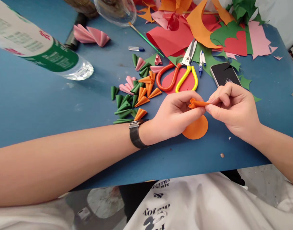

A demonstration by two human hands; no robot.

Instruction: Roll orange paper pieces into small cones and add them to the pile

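Observation:
Between my two hands is a small folded orange paper piece [197, 103], ruffled at its left end and narrow at its right. My left hand [175, 113], with a black watch on the wrist, pinches it between thumb and fingers. The fingertips of my right hand [235, 110] are closed on its pointed end. Below my left hand, a flat orange paper disc [196, 127] lies on the table, partly covered by the thumb. Left of my hands is a pile of folded green, pink and orange paper cones [134, 91].
Scissors [188, 64] with red and yellow handles lie beyond my hands, near pens [201, 62] and a phone [225, 73]. Paper scraps [177, 35] cover the back. A water bottle [53, 51] stands at the left. The blue table's [141, 166] front edge is close to my body.

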